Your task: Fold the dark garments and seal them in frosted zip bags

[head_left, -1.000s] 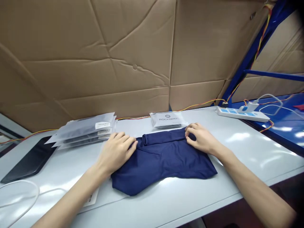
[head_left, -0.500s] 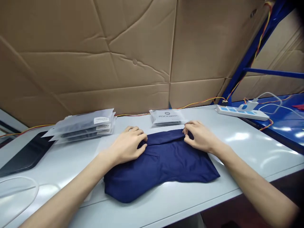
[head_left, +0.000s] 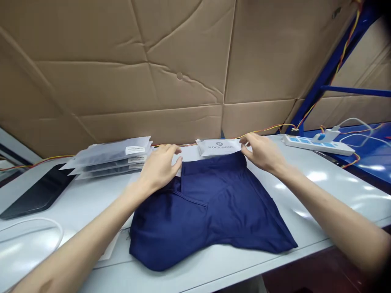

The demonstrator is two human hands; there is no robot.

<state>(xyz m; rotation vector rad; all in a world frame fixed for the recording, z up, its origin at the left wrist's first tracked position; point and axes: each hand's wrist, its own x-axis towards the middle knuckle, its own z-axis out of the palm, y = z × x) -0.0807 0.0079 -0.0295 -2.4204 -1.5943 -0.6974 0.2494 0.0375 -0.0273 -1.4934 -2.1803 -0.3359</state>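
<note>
Navy blue shorts (head_left: 214, 203) lie spread on the white table, the waistband at the far side and the leg hems towards me. At the waistband's left end, my left hand (head_left: 161, 167) is closed, thumb and fingers on the fabric edge; part of the grip is hidden by the hand itself. My right hand (head_left: 260, 151) pinches the waistband's right corner between thumb and fingers. Just beyond the waistband, close to my right fingertips, sits a frosted plastic packet (head_left: 218, 148) with printed lettering.
Several frosted bags (head_left: 113, 156) with white labels are stacked at the left back, near a dark flat tablet-like object (head_left: 36, 191). A white cable (head_left: 58, 228) loops at the left. A power strip (head_left: 317, 144) lies at the right back. Cardboard (head_left: 183, 73) stands behind the table (head_left: 220, 264).
Both hands have moved away from me, drawing the waistband back. The upper part, folded over before, now lies opened out flat, so the shorts look longer.
</note>
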